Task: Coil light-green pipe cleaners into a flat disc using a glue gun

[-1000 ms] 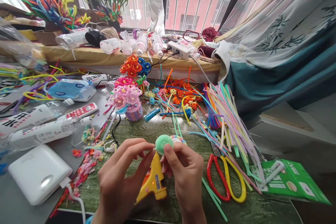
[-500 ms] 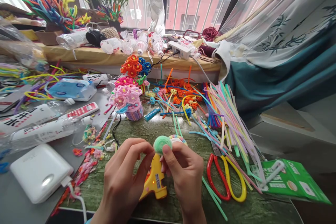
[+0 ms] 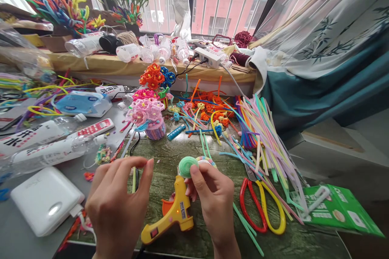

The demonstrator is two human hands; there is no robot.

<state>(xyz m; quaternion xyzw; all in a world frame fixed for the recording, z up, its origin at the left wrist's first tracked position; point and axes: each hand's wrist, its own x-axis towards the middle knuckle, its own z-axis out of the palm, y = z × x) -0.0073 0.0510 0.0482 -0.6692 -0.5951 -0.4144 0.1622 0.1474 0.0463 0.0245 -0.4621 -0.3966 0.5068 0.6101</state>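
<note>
My right hand (image 3: 211,196) pinches a round mint-green coil (image 3: 187,167) between thumb and fingers, above the table's middle. Behind it shows part of a pastel multicoloured ring (image 3: 206,160), partly hidden by the fingers. Left of the coil, my left hand (image 3: 121,202) is raised with thumb and forefinger tips pressed together; anything between them is too small to make out. A yellow glue gun (image 3: 176,210) with an orange trigger lies between the hands, its nozzle just below the coil.
Red-and-yellow-handled scissors (image 3: 263,206) lie right of my right hand, beside bundled pastel stems (image 3: 261,129). A pink flower pot (image 3: 154,129) stands behind. At left are a white power bank (image 3: 47,200) and plastic bottles (image 3: 54,151). A green packet (image 3: 340,210) lies at right.
My left hand has moved left and away from the green coil, uncovering the glue gun's handle and trigger. My right hand has stayed nearly in place with the coil.
</note>
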